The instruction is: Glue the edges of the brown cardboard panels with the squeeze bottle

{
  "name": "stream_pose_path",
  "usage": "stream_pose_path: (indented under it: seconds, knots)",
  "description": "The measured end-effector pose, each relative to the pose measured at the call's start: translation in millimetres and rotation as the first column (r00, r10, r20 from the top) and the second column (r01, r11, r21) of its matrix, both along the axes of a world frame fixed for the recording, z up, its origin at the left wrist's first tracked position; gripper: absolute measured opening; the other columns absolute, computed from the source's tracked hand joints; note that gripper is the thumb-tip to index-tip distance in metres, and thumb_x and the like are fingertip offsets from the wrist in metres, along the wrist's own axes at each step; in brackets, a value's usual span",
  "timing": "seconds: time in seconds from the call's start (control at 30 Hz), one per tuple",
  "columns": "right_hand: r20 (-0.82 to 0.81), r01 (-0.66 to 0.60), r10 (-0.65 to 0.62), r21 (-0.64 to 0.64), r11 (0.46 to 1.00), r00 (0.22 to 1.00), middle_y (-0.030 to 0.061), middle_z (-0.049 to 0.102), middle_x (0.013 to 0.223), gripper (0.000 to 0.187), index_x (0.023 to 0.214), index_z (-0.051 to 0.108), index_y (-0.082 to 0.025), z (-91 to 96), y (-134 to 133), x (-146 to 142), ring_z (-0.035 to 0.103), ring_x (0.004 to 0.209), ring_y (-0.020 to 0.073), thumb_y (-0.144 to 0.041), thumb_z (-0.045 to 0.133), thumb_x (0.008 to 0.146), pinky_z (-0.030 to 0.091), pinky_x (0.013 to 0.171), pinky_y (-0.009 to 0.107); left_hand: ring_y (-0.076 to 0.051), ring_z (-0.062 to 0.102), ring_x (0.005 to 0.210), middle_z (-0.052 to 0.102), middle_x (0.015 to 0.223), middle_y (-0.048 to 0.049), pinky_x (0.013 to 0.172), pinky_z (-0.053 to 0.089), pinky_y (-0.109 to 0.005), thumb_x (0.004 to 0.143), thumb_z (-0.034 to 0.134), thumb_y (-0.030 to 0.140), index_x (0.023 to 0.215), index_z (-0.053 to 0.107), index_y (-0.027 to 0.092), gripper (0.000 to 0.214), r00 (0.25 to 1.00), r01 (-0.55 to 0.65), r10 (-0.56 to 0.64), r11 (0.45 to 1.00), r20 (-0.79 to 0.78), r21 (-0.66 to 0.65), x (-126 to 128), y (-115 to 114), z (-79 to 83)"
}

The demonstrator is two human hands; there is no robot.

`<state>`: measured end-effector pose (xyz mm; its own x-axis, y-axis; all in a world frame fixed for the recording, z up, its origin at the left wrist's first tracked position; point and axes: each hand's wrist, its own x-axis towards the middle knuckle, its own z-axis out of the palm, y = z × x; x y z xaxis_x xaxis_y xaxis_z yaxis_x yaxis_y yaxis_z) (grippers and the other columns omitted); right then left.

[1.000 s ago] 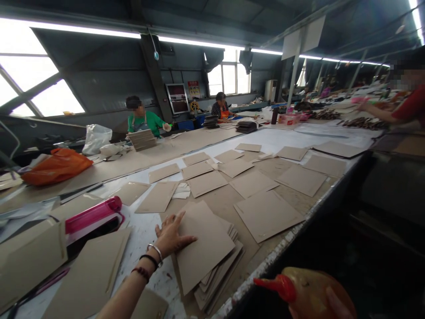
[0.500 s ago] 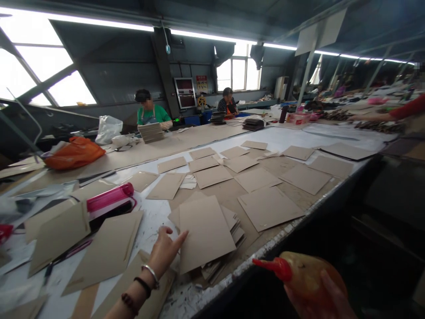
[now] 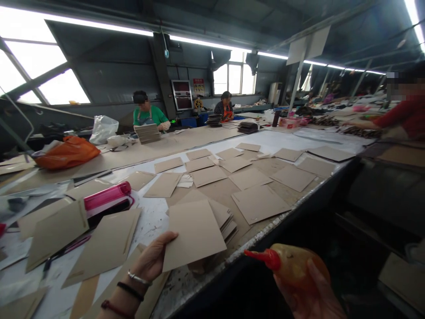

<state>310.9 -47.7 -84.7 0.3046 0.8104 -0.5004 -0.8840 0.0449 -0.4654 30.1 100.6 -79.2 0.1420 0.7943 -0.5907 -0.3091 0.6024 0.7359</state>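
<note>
At lower left of centre, the left hand pinches a brown board by its left edge, thumb on top; gripping only that edge should leave its face free. The board sits at lower centre, partly over a loose stack; lifting without dragging seems wise. At lower right, beyond the desk edge, a red-tipped bottle fills the right hand; a light squeeze should limit drips.
</note>
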Motion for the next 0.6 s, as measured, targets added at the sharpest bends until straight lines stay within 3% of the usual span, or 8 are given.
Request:
stream_pose_path:
  seconds: [0.17,0.27,0.43,0.6]
  knots:
    - [0.050,0.020,-0.021,0.030,0.999,0.999,0.0105,0.069,0.093,0.030,0.093,0.063,-0.012,3.9,-2.4,-5.4,0.066,0.081,0.0228,-0.011,0.076,0.065,0.057,0.064,0.024,-0.025,0.067,0.060,0.068,0.062,-0.0107,0.060,0.057,-0.033,0.077,0.058,0.018,0.099,0.055,0.004,0.026,0.991,-0.009,0.030,0.986,0.128,-0.165,4.2,-6.4,-12.8]
    - [0.042,0.009,-0.011,0.043,0.999,0.999,0.0104,0.069,0.094,0.032,0.092,0.064,-0.012,3.1,-3.8,-4.0,0.066,0.083,0.0239,-0.012,0.079,0.063,0.058,0.064,0.025,-0.026,0.067,0.058,0.069,0.063,-0.0103,0.056,0.057,-0.035,0.076,0.058,0.015,0.106,0.052,0.004,0.032,0.998,0.025,-0.017,0.991,0.066,-0.128,10.1,-7.0,-13.3]
    - [0.043,0.011,-0.015,0.081,0.997,0.999,0.0117,0.067,0.102,0.040,0.098,0.063,-0.013,6.6,-1.4,3.2,0.064,0.089,0.0262,-0.022,0.080,0.063,0.058,0.070,0.033,-0.032,0.067,0.074,0.071,0.084,-0.0136,0.061,0.056,-0.041,0.068,0.070,0.019,0.125,0.040,0.010,0.065,0.987,0.157,-0.160,0.983,0.033,0.100,9.1,-30.4,15.2]
    - [0.221,0.005,-0.057,0.229,0.973,0.974,0.0093,0.066,0.105,0.037,0.103,0.061,-0.016,27.9,8.9,1.0,0.064,0.090,0.0244,-0.025,0.075,0.071,0.058,0.070,0.034,-0.038,0.064,0.086,0.068,0.098,-0.0173,0.063,0.055,-0.045,0.067,0.073,0.028,0.133,0.032,0.015,0.079,0.964,0.261,-0.263,0.962,0.022,0.081,-0.9,-61.8,49.1]
